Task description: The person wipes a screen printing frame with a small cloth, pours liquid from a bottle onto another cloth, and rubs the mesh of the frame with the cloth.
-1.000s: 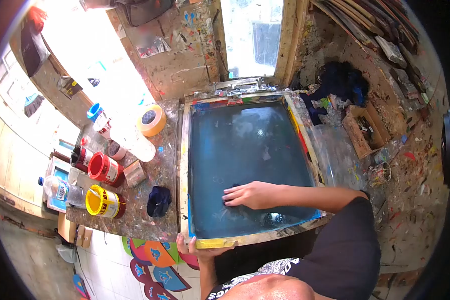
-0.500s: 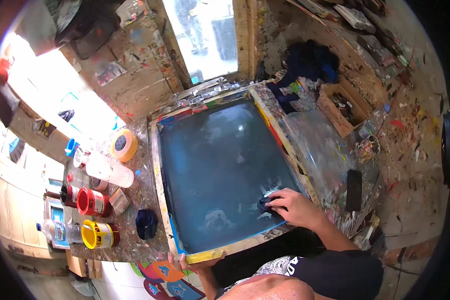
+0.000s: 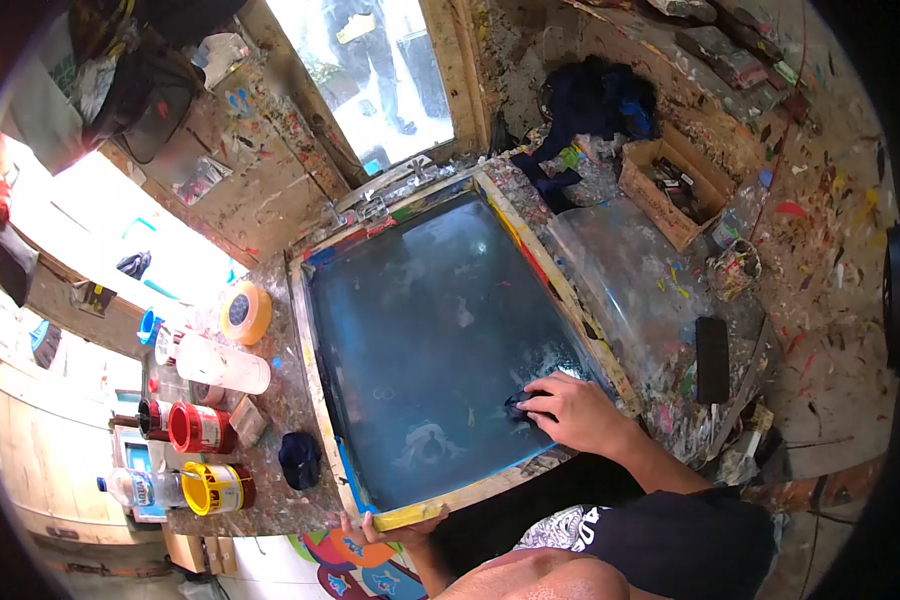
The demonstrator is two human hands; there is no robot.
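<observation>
The worktable (image 3: 279,497) has a paint-stained top and stands against stained walls, with a bright window (image 3: 375,82) beyond its far side. A wooden frame (image 3: 315,395) lies on the worktable, turned at an angle, its near edge toward the person. The frame surrounds a dark blue-gray panel (image 3: 420,330) with pale marks and a wet-looking sheen near the right hand.

Left of the frame are a tape roll (image 3: 246,312), a pinkish-white bottle (image 3: 222,363), a red paint can (image 3: 195,428), a yellow paint can (image 3: 210,488) and a dark wad (image 3: 299,461). Right of the frame are a clear sheet (image 3: 620,270), an open cardboard box (image 3: 678,225) holding small dark items, and a black phone-like slab (image 3: 712,360).

The right hand (image 3: 574,412) reaches in from the right, palm down, over the near-right part of the panel. Its thumb and fingers are closed on a dark cloth (image 3: 517,405), which touches the panel. The left hand (image 3: 395,530) is at the frame's near-left corner, partly beneath the near rail. Its fingertips show against the corner; the pictures do not show whether they are clamped.
</observation>
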